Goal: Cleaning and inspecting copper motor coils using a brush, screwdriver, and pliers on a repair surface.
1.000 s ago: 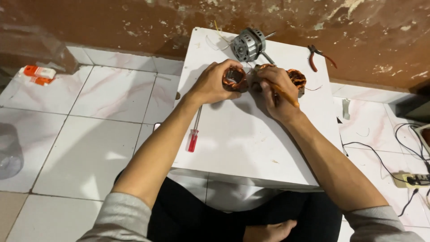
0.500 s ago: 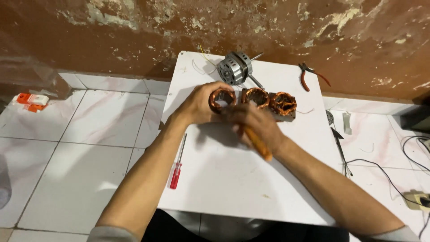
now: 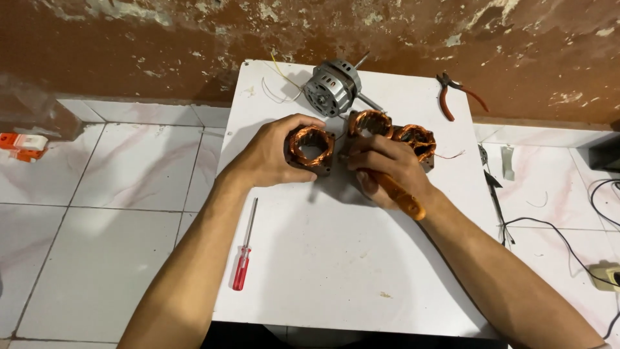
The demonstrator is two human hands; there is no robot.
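Hands at work on a white worktop (image 3: 336, 271). Left hand (image 3: 274, 155) fingers wrap a copper-wound stator (image 3: 310, 148); right hand (image 3: 387, 169) fingers grip an orange-handled tool (image 3: 402, 196) just beside it. Two more stators (image 3: 392, 131), a small motor (image 3: 331, 87), a red screwdriver (image 3: 244, 253) nearby.

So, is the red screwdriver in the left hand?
No, the red screwdriver lies on the white table, while the left hand holds a copper-wound stator.

Makeshift motor-repair workshop: stators (image 3: 310, 150), pliers (image 3: 452, 94), screwdriver (image 3: 243, 253) on white table (image 3: 336, 258).
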